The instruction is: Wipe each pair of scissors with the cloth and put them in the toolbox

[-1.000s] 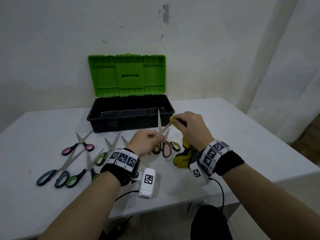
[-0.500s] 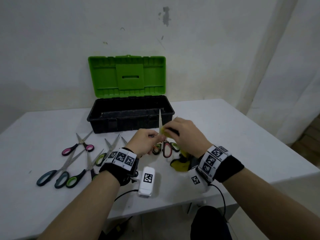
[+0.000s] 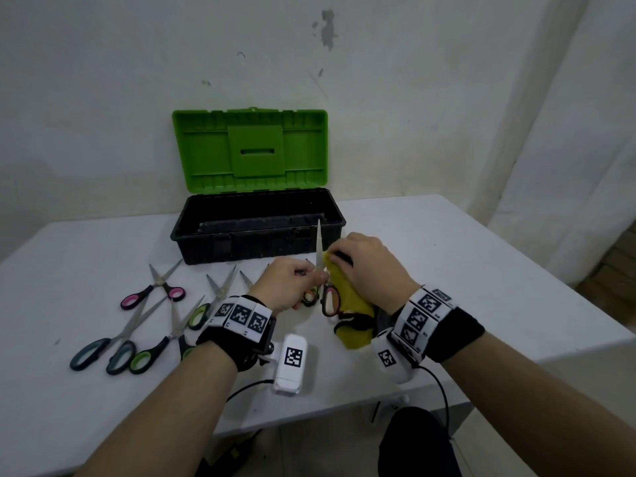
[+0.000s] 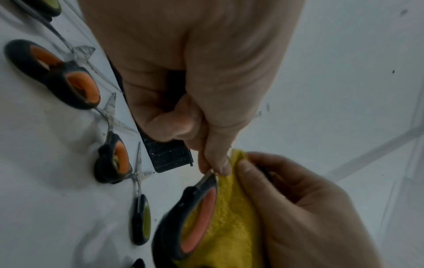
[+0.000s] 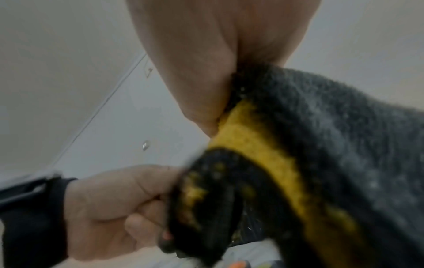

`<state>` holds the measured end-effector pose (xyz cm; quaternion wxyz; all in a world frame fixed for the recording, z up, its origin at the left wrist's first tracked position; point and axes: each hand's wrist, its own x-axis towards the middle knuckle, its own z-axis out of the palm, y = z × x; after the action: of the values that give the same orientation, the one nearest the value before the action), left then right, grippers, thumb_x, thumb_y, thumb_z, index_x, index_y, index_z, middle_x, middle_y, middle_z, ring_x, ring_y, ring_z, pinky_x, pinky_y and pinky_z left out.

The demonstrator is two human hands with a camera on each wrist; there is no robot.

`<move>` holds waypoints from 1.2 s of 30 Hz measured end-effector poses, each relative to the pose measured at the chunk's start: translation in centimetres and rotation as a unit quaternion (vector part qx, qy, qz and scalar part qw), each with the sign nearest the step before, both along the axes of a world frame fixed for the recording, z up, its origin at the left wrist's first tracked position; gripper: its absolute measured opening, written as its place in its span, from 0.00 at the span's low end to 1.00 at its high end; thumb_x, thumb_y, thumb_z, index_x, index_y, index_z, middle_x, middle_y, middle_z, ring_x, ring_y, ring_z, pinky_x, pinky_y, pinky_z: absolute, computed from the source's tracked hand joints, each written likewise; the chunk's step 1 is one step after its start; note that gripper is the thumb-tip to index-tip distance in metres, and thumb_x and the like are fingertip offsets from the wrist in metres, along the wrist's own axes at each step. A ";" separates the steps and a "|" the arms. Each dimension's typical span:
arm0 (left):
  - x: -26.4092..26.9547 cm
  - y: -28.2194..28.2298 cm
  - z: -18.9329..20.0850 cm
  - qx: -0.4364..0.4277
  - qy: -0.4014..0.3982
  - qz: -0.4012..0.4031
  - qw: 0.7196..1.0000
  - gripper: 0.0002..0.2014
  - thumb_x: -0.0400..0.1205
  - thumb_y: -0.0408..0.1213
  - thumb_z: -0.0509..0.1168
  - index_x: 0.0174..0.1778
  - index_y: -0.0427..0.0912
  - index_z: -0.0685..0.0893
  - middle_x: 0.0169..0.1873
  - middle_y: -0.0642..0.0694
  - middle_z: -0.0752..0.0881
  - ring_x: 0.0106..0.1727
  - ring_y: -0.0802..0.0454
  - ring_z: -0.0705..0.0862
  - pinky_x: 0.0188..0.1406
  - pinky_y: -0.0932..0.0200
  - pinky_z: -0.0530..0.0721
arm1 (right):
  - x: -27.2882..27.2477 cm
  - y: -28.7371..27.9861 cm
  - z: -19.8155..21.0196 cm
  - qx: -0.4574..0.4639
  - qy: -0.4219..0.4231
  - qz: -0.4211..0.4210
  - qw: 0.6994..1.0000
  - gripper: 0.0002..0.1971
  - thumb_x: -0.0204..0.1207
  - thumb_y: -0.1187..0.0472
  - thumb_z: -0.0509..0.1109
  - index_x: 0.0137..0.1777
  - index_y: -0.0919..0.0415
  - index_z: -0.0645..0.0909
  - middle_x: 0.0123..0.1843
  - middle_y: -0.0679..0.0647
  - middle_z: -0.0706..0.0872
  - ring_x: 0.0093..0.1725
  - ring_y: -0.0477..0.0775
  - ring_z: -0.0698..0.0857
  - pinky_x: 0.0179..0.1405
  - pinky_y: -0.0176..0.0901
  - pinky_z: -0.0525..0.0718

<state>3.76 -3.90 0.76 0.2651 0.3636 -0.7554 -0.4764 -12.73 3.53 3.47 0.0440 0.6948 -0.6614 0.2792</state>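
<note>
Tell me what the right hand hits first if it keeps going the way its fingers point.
Likely the upright blade of the red-handled scissors, just beyond the right hand and its yellow cloth; the left hand pinches that pair close behind. Depth is uncertain.

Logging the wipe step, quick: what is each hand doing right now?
Left hand: grips the red-handled black scissors, blade pointing up.
Right hand: holds the yellow-and-grey cloth against the blade.

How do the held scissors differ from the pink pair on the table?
The held scissors have red-lined black handles; the pink pair has pink-lined ones. The held scissors point blade-up, off the table, pinched by the left hand with the right hand pressing the cloth on them; the pink pair lies flat, untouched. Both are open, with metal blades.
</note>
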 end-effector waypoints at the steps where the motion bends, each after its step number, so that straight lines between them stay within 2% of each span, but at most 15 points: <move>1: 0.0 0.0 0.1 -0.002 0.002 -0.002 1.000 0.14 0.81 0.46 0.73 0.38 0.38 0.88 0.22 0.51 0.75 0.22 0.57 0.71 0.21 0.60 0.73 | -0.2 -0.1 -0.1 0.004 -0.001 -0.011 1.000 0.10 0.83 0.55 0.64 0.57 0.53 0.85 0.52 0.52 0.84 0.52 0.56 0.83 0.52 0.55 0.83; 6: 0.5 0.3 0.4 -0.004 0.014 -0.017 1.000 0.10 0.82 0.43 0.71 0.35 0.48 0.89 0.19 0.57 0.77 0.19 0.60 0.71 0.19 0.62 0.72 | -2.5 -0.7 1.4 0.002 -0.023 -0.133 0.991 0.12 0.85 0.55 0.60 0.58 0.54 0.84 0.53 0.54 0.83 0.54 0.59 0.80 0.53 0.55 0.81; 7: 0.5 0.4 0.6 -0.001 0.017 -0.021 1.000 0.10 0.83 0.42 0.71 0.35 0.48 0.89 0.18 0.57 0.77 0.19 0.60 0.71 0.19 0.63 0.72 | -2.8 -0.7 1.6 -0.020 -0.029 -0.130 0.991 0.11 0.85 0.54 0.61 0.57 0.55 0.84 0.52 0.54 0.83 0.53 0.59 0.81 0.52 0.54 0.81; 9: 0.4 0.3 0.6 0.019 0.026 -0.022 0.999 0.09 0.83 0.42 0.71 0.38 0.43 0.89 0.18 0.57 0.76 0.19 0.59 0.70 0.18 0.63 0.71 | -2.4 -0.3 1.5 -0.063 -0.045 -0.070 0.995 0.09 0.83 0.55 0.64 0.54 0.54 0.84 0.49 0.52 0.83 0.49 0.56 0.82 0.50 0.52 0.82; 12: 0.0 0.3 0.5 0.071 0.045 -0.018 0.996 0.10 0.82 0.42 0.71 0.41 0.38 0.87 0.18 0.56 0.75 0.19 0.59 0.70 0.19 0.63 0.70 | -0.5 0.4 0.4 -0.042 -0.014 0.043 0.998 0.06 0.81 0.57 0.67 0.53 0.53 0.85 0.49 0.51 0.84 0.47 0.54 0.83 0.47 0.53 0.84; 14: -0.1 0.5 0.5 0.115 0.059 -0.026 0.991 0.10 0.83 0.40 0.71 0.41 0.37 0.85 0.17 0.55 0.74 0.18 0.59 0.68 0.18 0.64 0.69 | -0.2 0.4 -0.4 -0.035 0.006 0.061 0.997 0.06 0.80 0.57 0.68 0.53 0.53 0.85 0.49 0.51 0.84 0.47 0.55 0.84 0.45 0.56 0.85; 17: 0.1 0.7 0.5 0.153 0.078 -0.031 0.985 0.09 0.83 0.39 0.71 0.40 0.38 0.85 0.20 0.54 0.74 0.19 0.59 0.67 0.18 0.65 0.67 | -1.7 -0.2 -0.4 -0.065 -0.033 0.025 0.997 0.06 0.80 0.58 0.68 0.52 0.52 0.87 0.48 0.51 0.84 0.47 0.55 0.84 0.47 0.56 0.84; 20: 0.5 0.4 0.2 0.150 0.071 -0.027 0.986 0.09 0.82 0.40 0.72 0.40 0.38 0.87 0.22 0.51 0.75 0.21 0.57 0.66 0.19 0.64 0.67 | -3.6 -0.5 0.2 -0.094 -0.053 -0.035 0.994 0.06 0.80 0.59 0.68 0.51 0.51 0.87 0.46 0.51 0.85 0.45 0.54 0.83 0.48 0.55 0.84; 22: 0.5 0.3 0.2 0.134 0.065 -0.023 0.989 0.09 0.81 0.40 0.72 0.41 0.38 0.88 0.21 0.51 0.75 0.21 0.57 0.67 0.19 0.63 0.68 | -3.5 -0.2 0.4 -0.122 -0.060 -0.016 0.991 0.06 0.80 0.59 0.69 0.52 0.52 0.87 0.45 0.50 0.85 0.45 0.51 0.84 0.47 0.51 0.84; 24: 0.4 0.2 0.4 0.103 0.046 -0.019 0.993 0.09 0.82 0.41 0.72 0.40 0.40 0.89 0.20 0.54 0.75 0.20 0.58 0.68 0.19 0.63 0.69 | -2.1 0.3 0.2 -0.102 -0.047 0.034 0.993 0.07 0.81 0.58 0.68 0.53 0.52 0.87 0.47 0.49 0.85 0.45 0.50 0.85 0.48 0.48 0.85; 27: 0.1 0.3 0.6 0.057 0.013 -0.023 0.998 0.09 0.82 0.42 0.72 0.38 0.42 0.88 0.20 0.55 0.76 0.19 0.59 0.70 0.19 0.62 0.71 | -0.2 0.6 -0.9 -0.043 0.001 0.056 0.998 0.09 0.82 0.57 0.67 0.56 0.54 0.87 0.49 0.52 0.84 0.46 0.55 0.84 0.46 0.54 0.85; 29: 0.2 0.4 0.7 0.051 0.007 -0.028 0.998 0.10 0.81 0.41 0.73 0.39 0.39 0.88 0.19 0.55 0.76 0.19 0.59 0.70 0.19 0.62 0.71 | -0.6 0.1 -1.1 -0.030 -0.007 0.023 0.999 0.10 0.82 0.56 0.65 0.57 0.53 0.86 0.50 0.52 0.84 0.48 0.57 0.84 0.48 0.57 0.85; 33: 0.8 0.5 0.6 0.077 0.000 -0.012 0.997 0.14 0.81 0.41 0.73 0.47 0.30 0.88 0.16 0.57 0.76 0.19 0.59 0.67 0.20 0.62 0.67 | -2.8 -0.6 -0.4 -0.022 -0.039 -0.065 0.997 0.09 0.82 0.55 0.65 0.55 0.51 0.87 0.49 0.51 0.84 0.49 0.56 0.83 0.50 0.51 0.83; 36: 1.2 0.5 1.0 0.119 -0.001 -0.014 0.993 0.09 0.81 0.38 0.73 0.44 0.35 0.85 0.18 0.56 0.77 0.20 0.59 0.67 0.19 0.63 0.63 | -3.2 -0.5 0.0 -0.037 -0.056 -0.063 0.996 0.08 0.82 0.56 0.66 0.54 0.51 0.86 0.47 0.51 0.84 0.48 0.55 0.83 0.49 0.47 0.81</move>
<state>4.98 -3.38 1.78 0.2121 0.3824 -0.6987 -0.5663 -15.90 3.04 3.52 0.0498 0.6330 -0.6943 0.3389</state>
